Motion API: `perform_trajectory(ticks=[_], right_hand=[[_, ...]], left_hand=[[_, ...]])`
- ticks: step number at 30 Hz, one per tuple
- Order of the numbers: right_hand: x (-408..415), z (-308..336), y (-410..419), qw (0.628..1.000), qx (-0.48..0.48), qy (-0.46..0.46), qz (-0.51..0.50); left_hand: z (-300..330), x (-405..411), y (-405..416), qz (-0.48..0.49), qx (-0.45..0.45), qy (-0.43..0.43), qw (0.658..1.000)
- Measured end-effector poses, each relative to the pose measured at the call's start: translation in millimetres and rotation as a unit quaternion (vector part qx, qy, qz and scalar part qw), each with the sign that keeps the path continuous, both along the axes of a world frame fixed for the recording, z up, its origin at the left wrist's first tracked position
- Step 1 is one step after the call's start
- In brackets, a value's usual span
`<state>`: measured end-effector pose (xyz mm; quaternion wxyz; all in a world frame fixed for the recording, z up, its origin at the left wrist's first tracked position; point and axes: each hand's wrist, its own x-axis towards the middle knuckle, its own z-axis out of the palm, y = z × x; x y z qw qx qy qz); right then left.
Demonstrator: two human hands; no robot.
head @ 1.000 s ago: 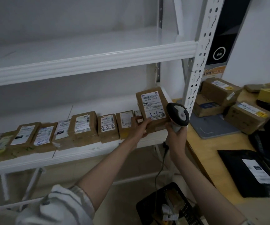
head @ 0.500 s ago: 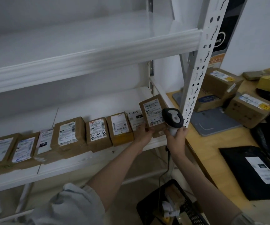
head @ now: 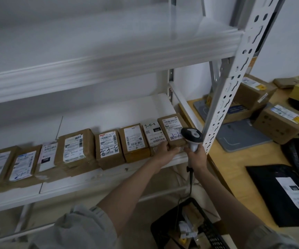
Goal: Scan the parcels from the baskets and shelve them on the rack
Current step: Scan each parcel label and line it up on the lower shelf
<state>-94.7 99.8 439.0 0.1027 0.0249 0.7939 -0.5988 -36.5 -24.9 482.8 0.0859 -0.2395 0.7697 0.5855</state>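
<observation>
Now left hand grips parcel; right hand grips scanner.

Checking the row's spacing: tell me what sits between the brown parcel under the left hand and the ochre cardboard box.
In the head view, one parcel with a white label marked 220 stands between the brown cardboard parcel and the ochre cardboard box.
</observation>
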Motion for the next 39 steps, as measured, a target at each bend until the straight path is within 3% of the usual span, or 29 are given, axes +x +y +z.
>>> perform_trajectory(ticks=[4, 10, 16, 22, 31, 34, 39], right_hand=[[4.3, -3.8, 1.6, 0.999, 0.012, -0.022, 0.03], [36.7, -2.2, 10.6, 0.999, -0.032, -0.015, -0.01], [89.0, -24.5, 45.0, 0.983, -0.113, -0.138, -0.048], [160.1, -93.4, 90.9, 0.951, -0.114, -0.253, -0.133], [243.4, -229.5, 152.1, 0.907, -0.089, -0.332, -0.243], [258.2, -282.3, 173.0, 0.903, -0.022, -0.342, -0.257], [278.5, -377.6, 202.4, 0.895, 0.009, -0.373, -0.246]], left_hand=[[1.4, 4.0, -2.6, -0.004, 0.002, -0.003, 1.0], [-4.4, 21.3, -4.9, -0.024, -0.052, -0.004, 0.998], [-43.6, 49.2, 10.2, -0.076, -0.063, -0.025, 0.995], [-136.8, 90.6, 49.4, -0.134, -0.039, -0.108, 0.984], [-296.8, 150.9, 90.5, -0.215, -0.045, -0.231, 0.948], [-349.8, 158.8, 99.6, -0.214, -0.054, -0.243, 0.945], [-449.8, 167.8, 118.9, -0.234, -0.056, -0.279, 0.93]])
